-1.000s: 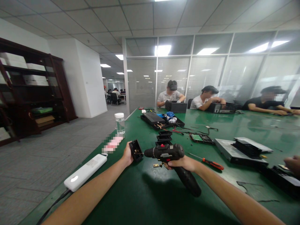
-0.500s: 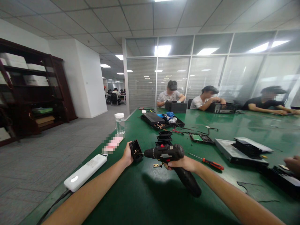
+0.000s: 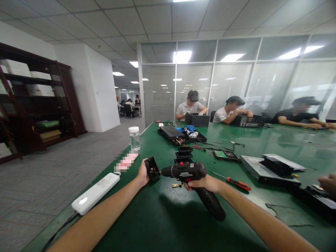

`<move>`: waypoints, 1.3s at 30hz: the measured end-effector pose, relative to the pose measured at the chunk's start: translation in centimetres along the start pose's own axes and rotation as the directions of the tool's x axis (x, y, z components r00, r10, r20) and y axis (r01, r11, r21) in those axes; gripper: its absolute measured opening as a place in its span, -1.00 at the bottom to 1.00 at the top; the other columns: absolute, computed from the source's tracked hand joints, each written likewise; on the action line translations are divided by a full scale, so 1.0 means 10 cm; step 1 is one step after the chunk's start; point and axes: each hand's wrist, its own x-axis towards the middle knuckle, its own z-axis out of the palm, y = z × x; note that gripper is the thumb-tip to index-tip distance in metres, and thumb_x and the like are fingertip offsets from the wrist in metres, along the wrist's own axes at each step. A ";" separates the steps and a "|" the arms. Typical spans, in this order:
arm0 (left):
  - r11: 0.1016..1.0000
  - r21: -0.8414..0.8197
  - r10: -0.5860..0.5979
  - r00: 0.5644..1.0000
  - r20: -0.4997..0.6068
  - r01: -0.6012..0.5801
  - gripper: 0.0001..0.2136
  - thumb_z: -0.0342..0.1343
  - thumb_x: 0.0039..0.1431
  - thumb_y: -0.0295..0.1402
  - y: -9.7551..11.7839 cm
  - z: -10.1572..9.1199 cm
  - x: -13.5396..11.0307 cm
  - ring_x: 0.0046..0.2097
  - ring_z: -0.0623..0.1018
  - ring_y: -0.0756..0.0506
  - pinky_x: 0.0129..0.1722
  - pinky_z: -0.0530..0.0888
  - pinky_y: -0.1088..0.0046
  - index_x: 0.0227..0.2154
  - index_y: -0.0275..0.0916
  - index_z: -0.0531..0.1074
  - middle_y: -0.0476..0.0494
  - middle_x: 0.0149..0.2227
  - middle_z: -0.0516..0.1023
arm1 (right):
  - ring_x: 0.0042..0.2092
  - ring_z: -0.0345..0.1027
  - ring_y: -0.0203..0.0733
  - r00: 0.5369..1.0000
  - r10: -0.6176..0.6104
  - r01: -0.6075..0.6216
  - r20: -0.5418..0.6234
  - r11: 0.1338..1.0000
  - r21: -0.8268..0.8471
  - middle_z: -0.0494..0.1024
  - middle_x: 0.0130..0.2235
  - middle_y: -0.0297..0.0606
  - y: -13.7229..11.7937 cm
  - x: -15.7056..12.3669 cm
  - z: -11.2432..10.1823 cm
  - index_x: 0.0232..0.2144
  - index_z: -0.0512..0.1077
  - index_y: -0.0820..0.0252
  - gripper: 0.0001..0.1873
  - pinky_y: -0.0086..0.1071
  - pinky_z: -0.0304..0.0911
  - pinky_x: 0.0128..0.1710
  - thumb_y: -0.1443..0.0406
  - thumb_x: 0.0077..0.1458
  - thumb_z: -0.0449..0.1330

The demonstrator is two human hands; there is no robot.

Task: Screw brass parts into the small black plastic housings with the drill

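Observation:
My left hand is closed around the side of a small black open-fronted box, tilted toward the drill, with a brass-coloured part inside it. In my right hand is a black cordless drill, its chuck pointing left. The drill's thin bit reaches into the box; where its tip touches I cannot tell. Below the drill, a small brass-coloured plate and tiny dark bits lie on the green table. Just behind the drill stand several black frames in a row.
A screwdriver lies right of the drill. Farther right are metal drive cases and a person's hand. A white power strip and a clear jar line the left edge. Three people sit across the table.

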 end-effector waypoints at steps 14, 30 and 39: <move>1.000 -0.007 0.008 1.000 0.021 -0.008 -0.72 -0.01 -0.12 -0.12 -0.01 0.00 0.01 -0.56 0.41 -0.07 -0.50 0.37 0.36 -0.54 -0.28 0.32 -0.06 -0.61 0.36 | -0.35 0.19 -0.29 1.000 0.015 -0.015 0.002 0.997 -0.076 0.30 -0.43 -0.28 -0.02 -0.02 0.01 -0.37 0.32 0.35 -0.74 -0.37 0.14 -0.26 0.20 0.01 0.11; 1.000 -0.010 0.010 1.000 0.007 -0.010 -0.74 0.00 -0.12 -0.14 0.00 0.02 -0.02 -0.55 0.43 -0.09 -0.49 0.39 0.33 -0.55 -0.27 0.32 -0.07 -0.60 0.39 | -0.36 0.17 -0.31 1.000 -0.006 0.007 0.014 0.997 -0.070 0.29 -0.45 -0.30 -0.04 -0.02 0.02 -0.42 0.31 0.34 -0.78 -0.40 0.13 -0.30 0.23 0.02 0.10; 1.000 -0.026 0.010 1.000 0.018 -0.009 -0.74 0.00 -0.12 -0.14 0.00 0.01 -0.01 -0.55 0.43 -0.09 -0.49 0.39 0.34 -0.55 -0.27 0.33 -0.07 -0.60 0.39 | -0.35 0.19 -0.29 1.000 0.026 -0.026 -0.007 0.997 -0.067 0.31 -0.43 -0.28 -0.04 -0.02 0.02 -0.38 0.32 0.34 -0.74 -0.37 0.15 -0.26 0.19 0.00 0.12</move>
